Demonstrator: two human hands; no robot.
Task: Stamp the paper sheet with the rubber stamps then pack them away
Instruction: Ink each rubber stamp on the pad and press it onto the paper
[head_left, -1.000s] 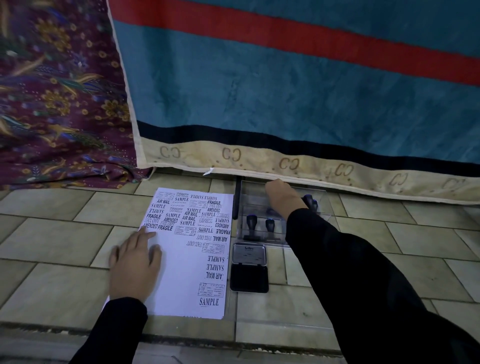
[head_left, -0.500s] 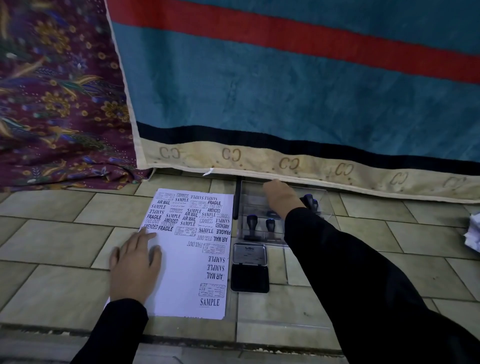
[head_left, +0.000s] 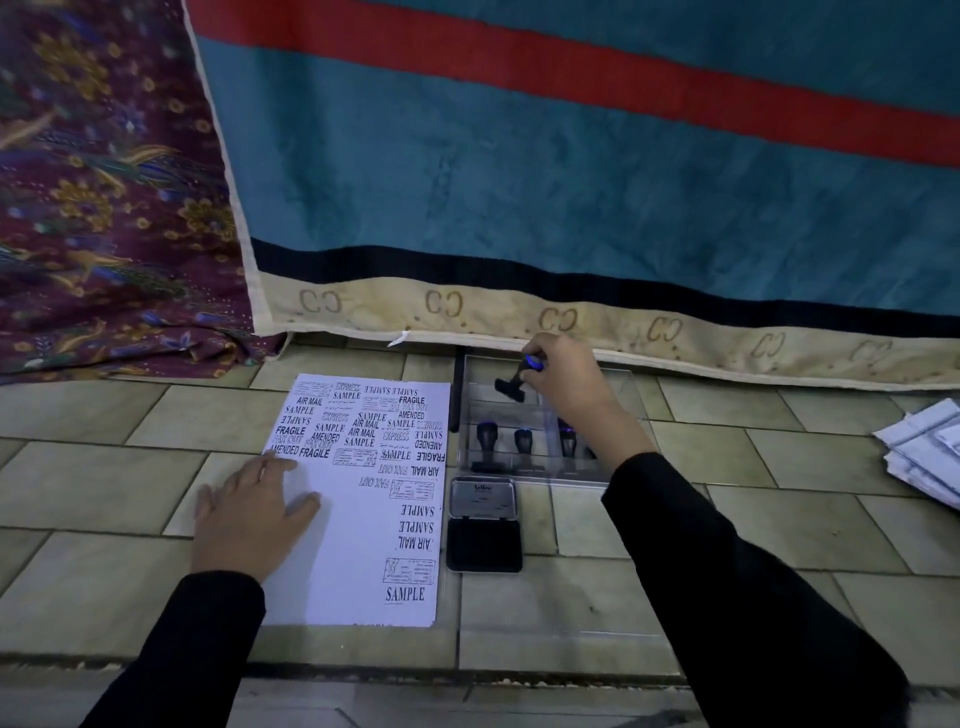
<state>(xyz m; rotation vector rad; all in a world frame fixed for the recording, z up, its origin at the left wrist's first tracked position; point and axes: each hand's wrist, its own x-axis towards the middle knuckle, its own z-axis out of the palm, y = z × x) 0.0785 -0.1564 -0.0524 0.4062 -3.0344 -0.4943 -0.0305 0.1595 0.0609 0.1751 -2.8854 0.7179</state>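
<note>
Presently: my left hand (head_left: 249, 514), flat, steadies white paper sheet (head_left: 358, 545); right hand (head_left: 566, 384) pinches black blue-capped rubber stamp (head_left: 511, 387) above clear plastic case (head_left: 618, 410).

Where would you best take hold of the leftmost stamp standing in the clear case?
Pinch the rounded handle of the leftmost stamp, coming from straight above. It stands upright on its flat base in the clear case, with another stamp close on its right, so the top looks easiest to reach.
</note>
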